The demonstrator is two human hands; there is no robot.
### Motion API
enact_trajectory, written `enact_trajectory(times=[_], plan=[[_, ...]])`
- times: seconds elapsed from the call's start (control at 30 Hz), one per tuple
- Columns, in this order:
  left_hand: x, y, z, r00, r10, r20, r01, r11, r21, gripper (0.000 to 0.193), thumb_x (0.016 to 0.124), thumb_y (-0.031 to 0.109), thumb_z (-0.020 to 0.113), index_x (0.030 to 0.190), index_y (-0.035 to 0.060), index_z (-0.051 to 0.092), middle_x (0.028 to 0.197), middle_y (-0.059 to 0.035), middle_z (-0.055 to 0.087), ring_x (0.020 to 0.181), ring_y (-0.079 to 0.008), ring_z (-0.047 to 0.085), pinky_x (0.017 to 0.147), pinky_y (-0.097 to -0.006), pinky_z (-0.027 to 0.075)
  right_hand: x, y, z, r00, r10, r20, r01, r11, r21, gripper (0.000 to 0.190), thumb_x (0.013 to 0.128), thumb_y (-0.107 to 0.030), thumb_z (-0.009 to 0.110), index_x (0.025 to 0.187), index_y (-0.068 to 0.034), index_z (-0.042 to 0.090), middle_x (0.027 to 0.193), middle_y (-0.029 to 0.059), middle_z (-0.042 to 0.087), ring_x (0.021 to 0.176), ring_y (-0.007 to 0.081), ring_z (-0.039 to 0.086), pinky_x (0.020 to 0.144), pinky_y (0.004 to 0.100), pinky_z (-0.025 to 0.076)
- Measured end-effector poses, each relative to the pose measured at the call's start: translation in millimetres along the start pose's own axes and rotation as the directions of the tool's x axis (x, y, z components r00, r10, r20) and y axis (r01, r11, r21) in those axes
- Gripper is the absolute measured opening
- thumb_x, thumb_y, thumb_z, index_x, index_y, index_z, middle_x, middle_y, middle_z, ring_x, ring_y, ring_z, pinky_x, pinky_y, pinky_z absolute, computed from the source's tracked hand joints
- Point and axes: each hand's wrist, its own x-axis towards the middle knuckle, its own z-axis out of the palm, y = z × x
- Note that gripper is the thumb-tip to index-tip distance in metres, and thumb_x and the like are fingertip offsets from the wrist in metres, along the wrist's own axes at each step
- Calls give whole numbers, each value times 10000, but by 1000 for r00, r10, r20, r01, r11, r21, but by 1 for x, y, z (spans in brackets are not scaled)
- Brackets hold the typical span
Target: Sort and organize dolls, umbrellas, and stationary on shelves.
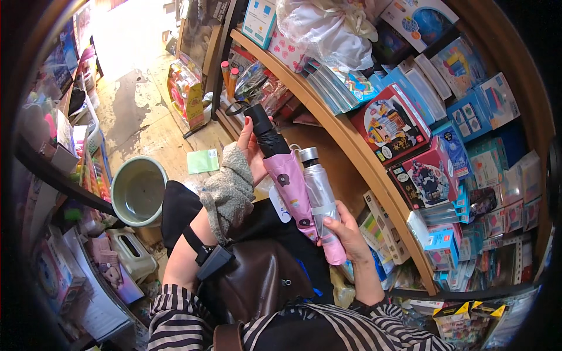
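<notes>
Two folded compact umbrellas lie side by side across my hands, above my lap. The pink umbrella [285, 182] has dark bear faces printed on it, and a black handle with a loop strap. Around that handle and its upper end my left hand [253, 147] is curled, thumb on the near side. A white tag [280, 205] hangs beside the pink fabric. The silver umbrella [318, 184] has a metallic-capped handle and a pink lower end. My right hand [344, 230] grips its lower part, with the pink umbrella's tip close to the fingers.
A grey-green bucket [139, 191] stands on the worn floor to the left, near a green packet [203, 161]. Wooden shelves [373, 171] curve along the right, packed with boxed toys [393, 125]. Goods crowd the left shelf too. A brown leather bag [263, 281] rests against me.
</notes>
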Motion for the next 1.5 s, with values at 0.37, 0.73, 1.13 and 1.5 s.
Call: enact_trajectory(times=[0.37,0.73,1.13,1.5], plan=[[-13,-24,12,987,-139,81,100,926,364,443,867,371,588,1125,23,497,1100,-143,578,1032,-270,564,910,-459,453,35,-24,22,993,84,88,-109,936,336,501,894,-295,460,1250,36,337,1155,224,527,926,350,630,771,384,560],[-17,10,19,954,-281,-102,298,913,277,494,833,522,567,923,38,599,850,-133,630,885,-284,617,762,-453,514,53,-34,25,991,-5,136,-42,938,343,557,882,-213,446,1296,115,270,1211,329,465,1088,376,542,927,385,484],[-14,16,-1,986,-162,45,134,917,376,416,880,459,529,1096,104,549,935,-103,625,894,-259,614,790,-448,504,66,-38,59,991,-62,117,42,985,170,557,827,-152,637,1258,42,342,1091,177,554,849,192,621,754,293,522],[1,18,-2,985,-126,-118,168,854,493,496,872,529,497,1213,168,488,1084,-106,593,990,-254,589,854,-463,492,102,-22,66,978,-197,-64,172,946,-276,671,646,-79,784,1191,67,420,992,110,574,834,149,586,745,280,488]])
